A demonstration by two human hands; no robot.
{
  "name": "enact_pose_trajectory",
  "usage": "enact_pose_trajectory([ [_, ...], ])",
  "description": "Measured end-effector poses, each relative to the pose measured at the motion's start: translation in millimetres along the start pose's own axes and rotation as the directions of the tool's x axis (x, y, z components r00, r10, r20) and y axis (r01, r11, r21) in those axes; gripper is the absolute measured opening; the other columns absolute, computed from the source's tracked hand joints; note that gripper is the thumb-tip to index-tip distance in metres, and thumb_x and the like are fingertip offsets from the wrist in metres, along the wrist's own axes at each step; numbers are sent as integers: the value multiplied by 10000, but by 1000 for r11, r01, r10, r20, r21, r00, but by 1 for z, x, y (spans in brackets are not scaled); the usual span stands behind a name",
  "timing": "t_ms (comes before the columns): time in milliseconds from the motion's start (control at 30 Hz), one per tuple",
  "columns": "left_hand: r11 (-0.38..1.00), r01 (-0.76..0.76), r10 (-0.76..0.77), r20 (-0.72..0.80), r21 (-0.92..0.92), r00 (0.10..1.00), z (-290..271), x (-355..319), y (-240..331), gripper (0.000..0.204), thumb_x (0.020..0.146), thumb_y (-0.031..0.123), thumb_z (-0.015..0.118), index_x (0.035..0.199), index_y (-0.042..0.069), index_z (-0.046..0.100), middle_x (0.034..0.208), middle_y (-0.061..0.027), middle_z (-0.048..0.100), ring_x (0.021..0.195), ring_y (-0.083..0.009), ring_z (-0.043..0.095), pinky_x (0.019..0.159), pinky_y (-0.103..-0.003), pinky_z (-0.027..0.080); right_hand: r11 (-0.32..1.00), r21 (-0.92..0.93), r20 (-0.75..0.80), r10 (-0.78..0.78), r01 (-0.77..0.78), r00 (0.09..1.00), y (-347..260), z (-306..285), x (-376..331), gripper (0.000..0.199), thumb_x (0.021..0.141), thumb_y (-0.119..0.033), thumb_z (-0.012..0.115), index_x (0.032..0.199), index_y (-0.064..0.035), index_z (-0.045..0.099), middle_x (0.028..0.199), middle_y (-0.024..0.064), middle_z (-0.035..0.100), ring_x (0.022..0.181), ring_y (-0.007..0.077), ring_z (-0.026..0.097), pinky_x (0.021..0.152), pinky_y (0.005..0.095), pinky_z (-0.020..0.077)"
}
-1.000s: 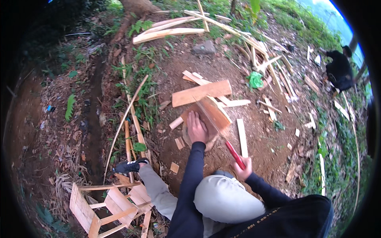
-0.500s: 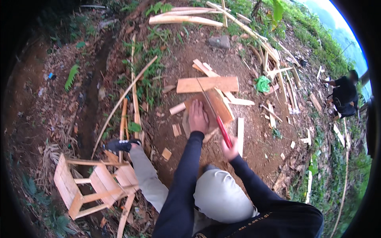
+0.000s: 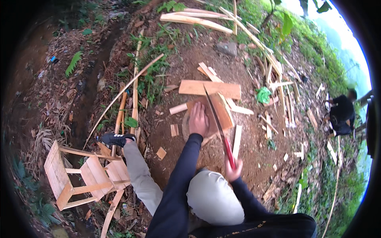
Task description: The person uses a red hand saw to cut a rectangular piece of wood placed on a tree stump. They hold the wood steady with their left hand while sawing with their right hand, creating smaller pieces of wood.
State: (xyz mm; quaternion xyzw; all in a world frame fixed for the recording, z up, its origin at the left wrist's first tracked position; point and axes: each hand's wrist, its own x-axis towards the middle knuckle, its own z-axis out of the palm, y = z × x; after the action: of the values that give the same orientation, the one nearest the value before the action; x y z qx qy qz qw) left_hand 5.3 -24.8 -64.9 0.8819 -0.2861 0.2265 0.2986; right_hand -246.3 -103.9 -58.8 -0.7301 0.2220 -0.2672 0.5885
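Note:
A handsaw [image 3: 229,152] with a red handle and a long narrow dark blade is gripped in my right hand [image 3: 233,170], fingers wrapped round its near end. Its blade lies across a brown wooden board [image 3: 223,113], pointing away and slightly left. My left hand [image 3: 199,122] rests flat on the left part of that board, fingers stretched forward, left of the blade. Underneath, a stump [image 3: 185,126] partly shows. How deep the blade sits in the wood I cannot tell.
Beyond the board lies a plank [image 3: 210,88] among offcuts. A wooden chair-like frame [image 3: 85,174] lies at the lower left. A hammer [image 3: 268,124] and a green plastic bag [image 3: 262,95] are to the right. Long strips [image 3: 198,20] lie far off; another person [image 3: 342,113] is at far right.
My right hand has drawn the saw back toward me, and the blade tip has come nearer with it. My left hand stays on the board. The view has shifted slightly.

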Motion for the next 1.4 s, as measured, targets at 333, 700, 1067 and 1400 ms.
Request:
enact_pose_trajectory([
  [333,999,21,-20,15,-31,1000,2,0,0,466,863,113,560,1297,-59,557,1414,-232,514,1368,-368,436,1166,-466,322,992,-67,26,-106,108,994,-13,6,22,149,903,-83,620,788,10,639,553,-12,487,531,52,480,488,265,392],
  [700,1000,17,-17,4,-11,1000,4,1,-5,486,860,133,568,1310,-50,557,1429,-222,504,1386,-344,420,1170,-468,320,999,-41,90,-3,6,996,-6,-8,3,126,911,-25,630,1025,13,666,684,-34,574,608,90,540,603,265,458],
  [1067,1000,25,-26,-14,-14,1000,-2,-2,-4,464,867,110,560,1294,-70,560,1402,-241,519,1367,-365,437,1164,-468,333,996,-89,97,-8,17,995,-13,-11,-5,140,901,-99,651,912,22,722,565,-11,562,562,56,566,509,259,443],
  [1400,1000,19,-19,-10,-17,1000,-1,-3,-4,458,859,127,583,1276,-65,574,1405,-227,522,1370,-358,436,1159,-466,340,994,-105,129,48,-35,990,17,-11,-2,155,924,-90,637,994,29,707,646,3,600,561,32,513,521,238,412],
])
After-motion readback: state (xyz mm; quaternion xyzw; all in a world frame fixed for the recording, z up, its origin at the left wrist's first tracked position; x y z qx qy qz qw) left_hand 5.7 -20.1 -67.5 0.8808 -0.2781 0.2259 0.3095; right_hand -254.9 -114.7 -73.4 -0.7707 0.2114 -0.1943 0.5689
